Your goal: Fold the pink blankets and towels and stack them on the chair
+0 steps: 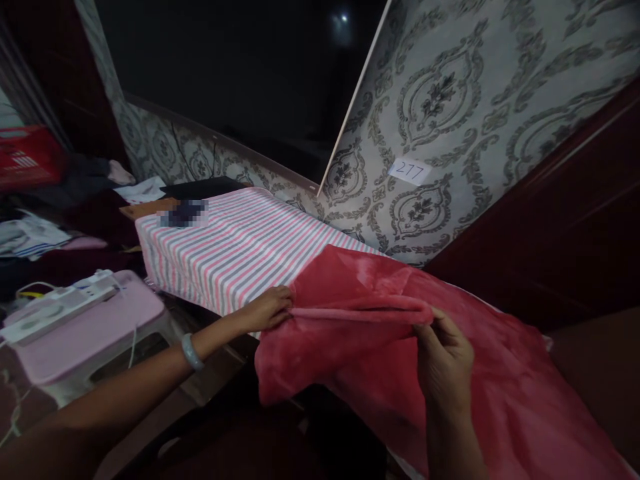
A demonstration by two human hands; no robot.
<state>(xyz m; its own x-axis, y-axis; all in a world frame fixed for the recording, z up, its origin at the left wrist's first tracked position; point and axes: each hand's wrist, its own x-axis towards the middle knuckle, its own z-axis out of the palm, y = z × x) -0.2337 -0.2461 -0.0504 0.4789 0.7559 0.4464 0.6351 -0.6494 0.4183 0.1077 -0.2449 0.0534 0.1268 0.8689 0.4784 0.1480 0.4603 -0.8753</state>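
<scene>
Red plush cloth (345,350): left hand (270,309) and right hand (447,357) pinch its fold. Striped cover (245,233) beneath; patterned wallpaper (450,127) behind.

Wall (440,93): gry, dmsk patt., beyond hands (447,363). Screen (225,67): lg., blk., fwd-L of hands. Table (240,233): striped cov., just fwd-L of hands. Stool (110,328): pink top, well L of hands. Lighting: dim.

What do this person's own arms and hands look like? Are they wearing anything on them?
The left hand and right hand are both ungloved, and no sleeves show on the forearms. A smooth, rounded, pale grey bangle circles the left wrist; none shows on the right. No cables or markings can be made out.
</scene>
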